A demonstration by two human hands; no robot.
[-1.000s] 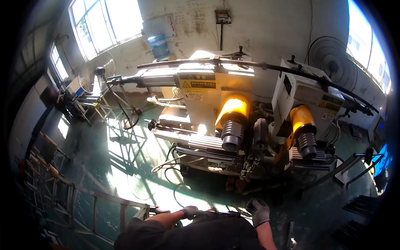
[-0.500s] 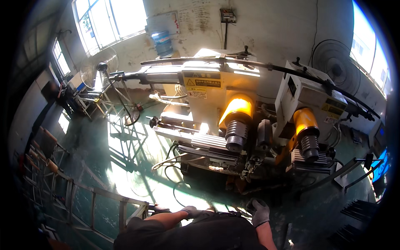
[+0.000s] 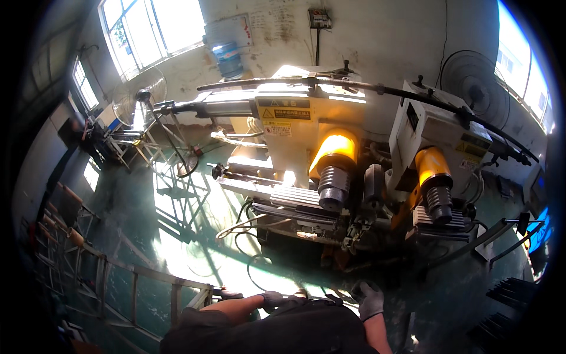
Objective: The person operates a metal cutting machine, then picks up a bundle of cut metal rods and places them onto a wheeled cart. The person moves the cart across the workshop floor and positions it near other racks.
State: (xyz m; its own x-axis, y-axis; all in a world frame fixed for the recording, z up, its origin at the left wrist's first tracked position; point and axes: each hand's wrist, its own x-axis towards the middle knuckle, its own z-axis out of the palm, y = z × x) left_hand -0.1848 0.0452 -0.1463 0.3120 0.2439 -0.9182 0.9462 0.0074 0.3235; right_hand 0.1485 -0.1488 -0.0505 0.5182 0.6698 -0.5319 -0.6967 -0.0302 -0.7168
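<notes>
My left hand [image 3: 272, 300] wears a grey work glove and lies close against my dark clothing, low in the head view. Its fingers are mostly hidden, so what it may hold cannot be seen. My right hand [image 3: 371, 301], in a grey glove with a darker palm side, hangs at my right side. Its fingers are loosely bent and apart, with nothing visible in them. Both hands are apart from the white machine [image 3: 295, 137] in front of me, which carries a yellow cylinder [image 3: 339, 150] with a dark ribbed nose. A long dark bar [image 3: 401, 94] runs across its top.
A second white machine [image 3: 420, 127] with a yellow cylinder stands right. Metal frame racks [image 3: 154, 277] reach along my left. Dark stacked bars [image 3: 510, 293] lie at lower right. Fans [image 3: 474, 88] and a blue water bottle [image 3: 227, 60] are by the wall; a cable [image 3: 250, 274] loops on the floor.
The view has shifted very slightly, so the machines sit a little higher in the picture. Both hands stay almost in the same place beside my body.
</notes>
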